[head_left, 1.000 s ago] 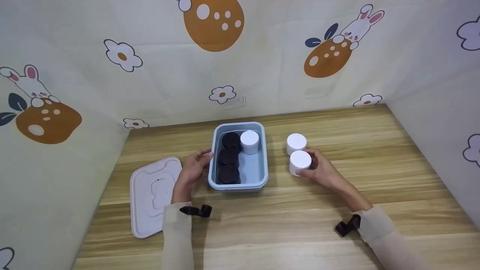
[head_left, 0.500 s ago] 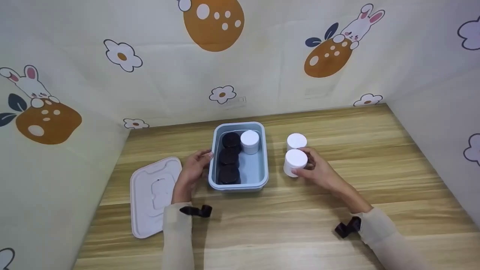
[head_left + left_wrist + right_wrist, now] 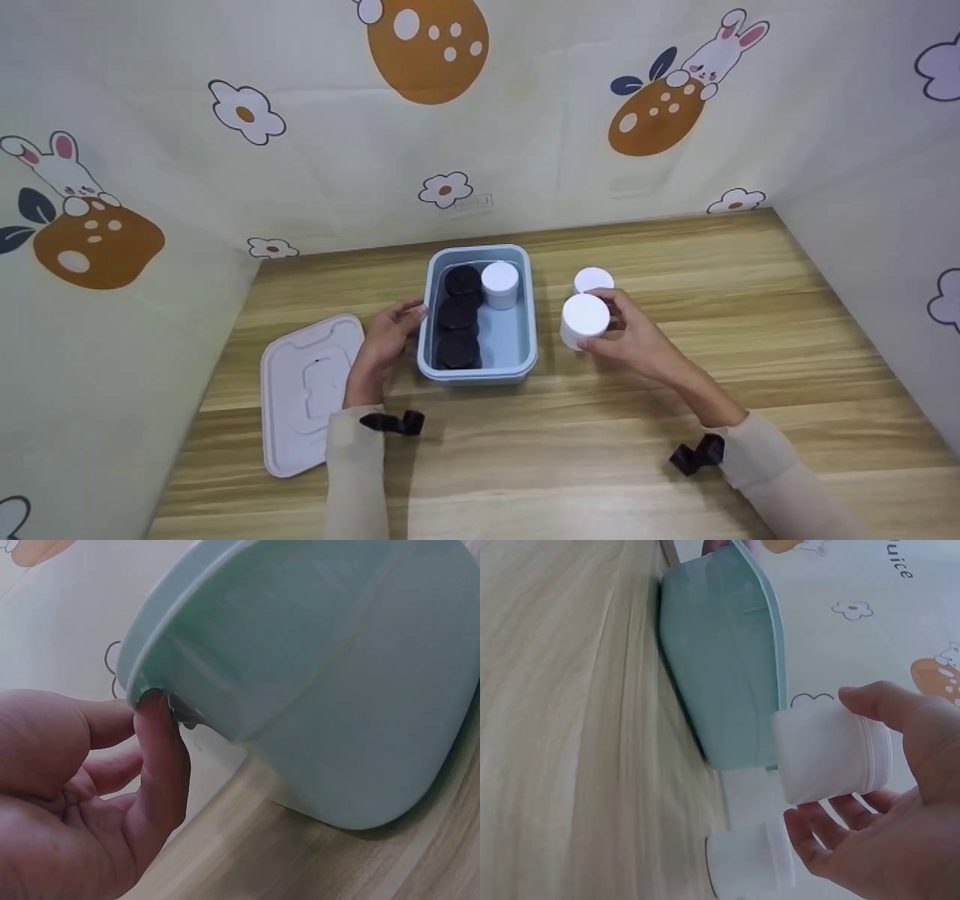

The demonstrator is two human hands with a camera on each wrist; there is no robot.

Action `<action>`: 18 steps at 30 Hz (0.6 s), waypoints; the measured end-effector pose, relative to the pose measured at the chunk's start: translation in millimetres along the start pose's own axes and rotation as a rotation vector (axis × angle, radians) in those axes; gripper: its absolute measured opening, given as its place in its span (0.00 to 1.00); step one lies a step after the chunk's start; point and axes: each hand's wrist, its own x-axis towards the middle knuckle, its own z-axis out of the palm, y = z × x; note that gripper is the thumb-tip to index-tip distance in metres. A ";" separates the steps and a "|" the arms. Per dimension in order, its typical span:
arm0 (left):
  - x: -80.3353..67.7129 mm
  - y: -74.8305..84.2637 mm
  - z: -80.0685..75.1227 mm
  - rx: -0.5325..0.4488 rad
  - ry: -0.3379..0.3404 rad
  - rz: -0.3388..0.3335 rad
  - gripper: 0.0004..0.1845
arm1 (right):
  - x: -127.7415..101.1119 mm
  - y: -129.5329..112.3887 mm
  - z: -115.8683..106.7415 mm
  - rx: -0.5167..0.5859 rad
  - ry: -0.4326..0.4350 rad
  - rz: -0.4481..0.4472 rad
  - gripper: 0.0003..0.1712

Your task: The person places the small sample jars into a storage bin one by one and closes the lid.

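A light blue plastic box (image 3: 506, 349) stands on the table, with dark-lidded jars (image 3: 457, 311) in a row along its left side and one white jar (image 3: 499, 283) at its back right. My left hand (image 3: 388, 337) pinches the box's left rim between thumb and fingers, seen close in the left wrist view. To the right of the box, my right hand (image 3: 637, 334) grips another white jar (image 3: 825, 754) around its lid, raised off the table. Behind it a further white jar (image 3: 746, 859) stands on the table, partly hidden in the head view.
A pale pink lid (image 3: 300, 420) lies flat on the wooden table (image 3: 540, 465), left of the box and partly behind the left forearm. Cloth walls (image 3: 540, 150) printed with rabbits and flowers enclose the back and sides.
My right hand has lifted the white jar and brought it a little left toward the box, away from the standing jar. The left hand and the box have stayed put.
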 end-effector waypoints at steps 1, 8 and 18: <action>0.0 -0.3 0.1 -0.002 0.000 0.001 0.24 | 0.5 -2.2 0.7 0.001 -0.005 -0.008 0.40; -1.4 0.6 0.5 0.012 0.022 -0.002 0.22 | 9.3 -18.4 6.2 0.003 -0.031 -0.089 0.41; -0.4 1.1 1.2 0.020 0.008 -0.029 0.23 | 22.5 -45.7 16.5 0.011 -0.079 -0.081 0.40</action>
